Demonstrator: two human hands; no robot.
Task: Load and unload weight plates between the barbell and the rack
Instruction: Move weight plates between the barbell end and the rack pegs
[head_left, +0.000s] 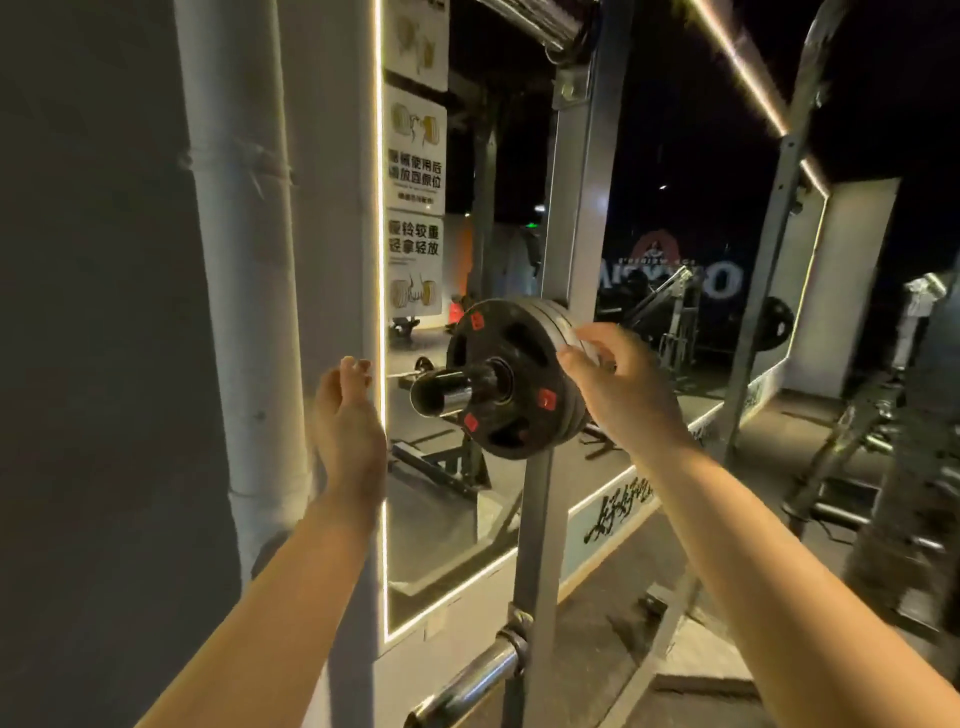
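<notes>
A few small black weight plates (511, 338) with red labels sit stacked on a chrome storage peg (447, 392) that sticks out from a grey rack upright (537, 519). My right hand (615, 384) is at the right rim of the plates, thumb in front and fingers curled toward the edge; whether it grips is unclear. To the left of the peg, my left hand (347, 415) is held up with fingers apart and nothing in it, a short gap from the plates. A second chrome peg (467, 686) juts out low on the same upright.
A large mirror (649, 260) with a lit border stands behind the rack, with paper signs (415, 208) at its left edge. A white pipe (244, 260) runs down the wall at left. A chrome bar end (535, 21) crosses overhead. More dark gym equipment (872, 467) stands at right.
</notes>
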